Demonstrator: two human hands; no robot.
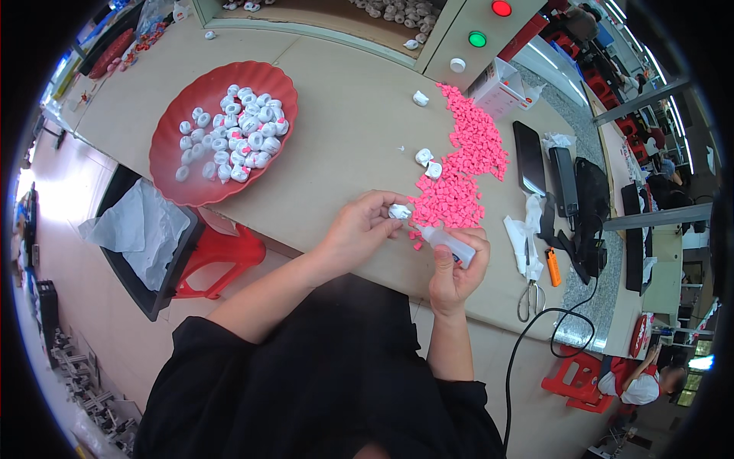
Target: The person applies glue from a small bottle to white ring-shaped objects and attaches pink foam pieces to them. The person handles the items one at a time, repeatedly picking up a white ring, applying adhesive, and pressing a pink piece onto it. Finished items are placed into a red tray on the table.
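Note:
Between the thumb and fingers of my left hand [358,229] is a small white molded piece [399,212]. My right hand [457,275] is closed around a small translucent squeeze bottle [453,245]. The bottle is tilted, its thin nozzle pointing toward the white piece; whether they touch I cannot tell. Just beyond my hands spreads a pile of small pink pieces [451,195], a few of them lying loose near my fingertips. Two more white pieces [433,170] rest against the left side of the pile, and another white piece [420,98] lies farther back.
A red scalloped bowl [172,126] at the left holds many white pieces, some with pink on them. To the right lie a black phone [528,157], scissors [531,300], an orange lighter [553,268] and a black cable [527,325]. A red stool [222,264] stands below the table edge.

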